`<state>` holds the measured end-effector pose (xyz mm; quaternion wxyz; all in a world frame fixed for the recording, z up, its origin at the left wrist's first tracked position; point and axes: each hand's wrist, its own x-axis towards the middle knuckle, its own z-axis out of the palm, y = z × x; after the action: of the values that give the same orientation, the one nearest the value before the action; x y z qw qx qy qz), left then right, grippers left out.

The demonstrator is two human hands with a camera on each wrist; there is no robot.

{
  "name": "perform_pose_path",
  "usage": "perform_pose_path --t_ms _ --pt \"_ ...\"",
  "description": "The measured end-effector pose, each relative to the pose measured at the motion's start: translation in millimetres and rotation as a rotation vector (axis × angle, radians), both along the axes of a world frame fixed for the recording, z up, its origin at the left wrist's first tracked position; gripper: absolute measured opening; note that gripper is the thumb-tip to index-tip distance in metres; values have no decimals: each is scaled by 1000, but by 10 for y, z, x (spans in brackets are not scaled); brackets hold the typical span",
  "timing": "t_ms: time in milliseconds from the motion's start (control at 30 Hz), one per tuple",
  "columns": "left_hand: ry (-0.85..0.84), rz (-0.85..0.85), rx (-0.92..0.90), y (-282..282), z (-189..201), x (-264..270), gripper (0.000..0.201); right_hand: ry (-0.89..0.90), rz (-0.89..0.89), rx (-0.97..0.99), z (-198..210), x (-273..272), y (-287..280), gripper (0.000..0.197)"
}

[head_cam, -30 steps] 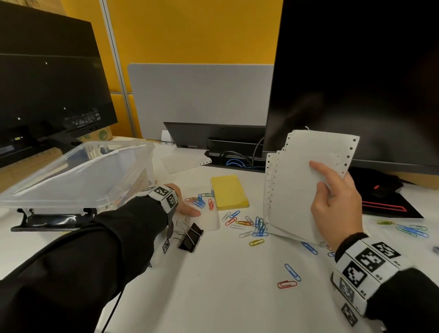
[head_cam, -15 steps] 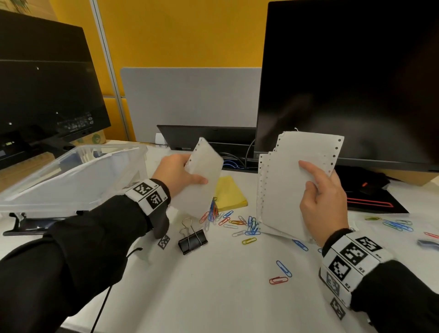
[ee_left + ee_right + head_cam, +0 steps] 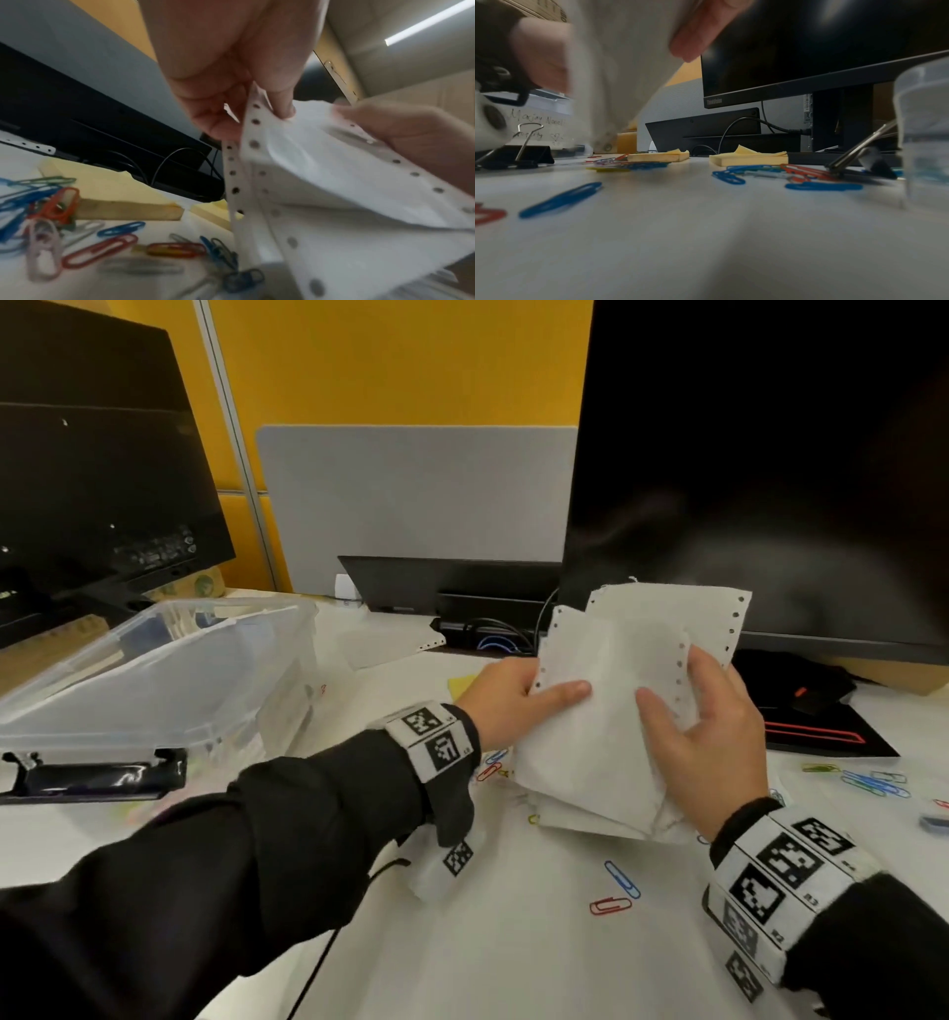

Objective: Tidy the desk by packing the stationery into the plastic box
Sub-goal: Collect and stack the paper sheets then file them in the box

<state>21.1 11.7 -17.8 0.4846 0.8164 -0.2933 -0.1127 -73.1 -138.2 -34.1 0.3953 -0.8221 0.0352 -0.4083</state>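
Observation:
A stack of white perforated paper sheets [image 3: 606, 726] is held upright above the desk, in front of the right monitor. My left hand [image 3: 513, 706] grips its left edge, thumb on the front; the left wrist view shows this pinch on the sheets [image 3: 334, 182]. My right hand [image 3: 693, 726] holds the stack's right side, thumb on the front and fingers behind. The clear plastic box [image 3: 154, 675] stands at the left. Coloured paper clips [image 3: 616, 891] lie scattered under and around the sheets. Yellow sticky-note pads [image 3: 749, 158] sit behind them. A black binder clip [image 3: 518, 156] lies near the box.
Two dark monitors stand at the back, one on the left [image 3: 92, 480] and one on the right [image 3: 770, 454], with cables under the right one. One more loose sheet [image 3: 390, 644] lies beside the box. A clear cup [image 3: 926, 132] stands at the right.
My left hand lifted a single sheet off the desk and brought it right onto the stack in my right hand. Both hands now hold the sheets together.

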Motion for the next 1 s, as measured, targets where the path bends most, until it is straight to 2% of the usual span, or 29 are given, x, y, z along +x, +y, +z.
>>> perform_pose_path --t_ms 100,200,333,433,533,633,767,1000 --pt "-228 57 197 32 35 178 41 0 -46 -15 -11 10 -24 43" --pt "-325 297 359 248 26 582 46 -10 -33 -15 -11 0 -19 42" --pt "-214 538 799 709 -208 1176 47 -25 -21 -4 -22 5 -18 41" --pt "-91 631 951 939 -308 1400 50 -27 -21 1 -18 13 -21 41" --pt "-28 589 1091 996 -369 1472 57 -18 -11 0 -27 19 -19 41" --pt "-41 515 1189 945 -416 1473 59 -16 -10 -2 -31 17 -15 42" --pt "-12 465 1166 912 -411 1387 58 -19 -12 9 -35 17 -11 41" --pt "-28 257 1069 524 -260 736 47 -11 -7 5 -15 15 -13 41"
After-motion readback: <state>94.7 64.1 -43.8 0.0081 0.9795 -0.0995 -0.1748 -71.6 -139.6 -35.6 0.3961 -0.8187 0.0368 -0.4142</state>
